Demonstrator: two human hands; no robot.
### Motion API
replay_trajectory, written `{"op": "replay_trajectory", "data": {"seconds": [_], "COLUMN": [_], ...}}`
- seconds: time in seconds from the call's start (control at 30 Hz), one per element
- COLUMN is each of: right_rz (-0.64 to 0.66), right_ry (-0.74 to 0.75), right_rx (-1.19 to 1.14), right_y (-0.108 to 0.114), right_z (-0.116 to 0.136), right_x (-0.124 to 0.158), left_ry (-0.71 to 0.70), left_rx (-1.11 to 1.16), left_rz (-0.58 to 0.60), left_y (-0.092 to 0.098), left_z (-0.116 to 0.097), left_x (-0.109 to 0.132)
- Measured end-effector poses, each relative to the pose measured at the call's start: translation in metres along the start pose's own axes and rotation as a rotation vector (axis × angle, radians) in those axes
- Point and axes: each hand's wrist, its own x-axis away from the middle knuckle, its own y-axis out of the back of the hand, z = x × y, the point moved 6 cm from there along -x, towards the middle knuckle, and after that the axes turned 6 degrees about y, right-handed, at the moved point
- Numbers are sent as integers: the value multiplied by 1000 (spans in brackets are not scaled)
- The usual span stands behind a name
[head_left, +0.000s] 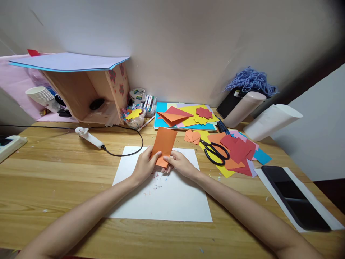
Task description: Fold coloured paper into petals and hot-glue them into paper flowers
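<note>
An orange paper rectangle [164, 142] stands tilted over a white sheet [167, 198] on the wooden desk. My left hand [145, 165] pinches its lower left edge, thumb on top. My right hand [181, 163] pinches its lower right corner, fingers closed on a small fold there. Both hands meet at the paper's near end, just above the white sheet, which carries small paper specks.
Black scissors [215, 153] lie to the right on red, orange and yellow paper pieces [238, 151]. A coloured paper stack [185, 115] sits behind. A glue gun [88, 136] with cable lies left. A dark phone [293, 198], two white rolls [269, 120], marker tub [136, 117] and cardboard box [88, 90] surround.
</note>
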Motion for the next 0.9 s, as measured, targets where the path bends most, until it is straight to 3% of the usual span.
{"op": "replay_trajectory", "data": {"seconds": [0.2, 0.63, 0.9], "right_rz": [63, 231, -50], "right_ry": [18, -27, -36], "right_rx": [22, -57, 6], "right_y": [-2, -5, 11], "right_z": [1, -2, -2], "right_x": [0, 0, -4], "left_ry": [-51, -32, 40], "left_rx": [-82, -27, 61], "left_rz": [11, 32, 184], "left_y": [0, 1, 1], "left_z": [-2, 2, -1], "left_x": [-2, -5, -9]}}
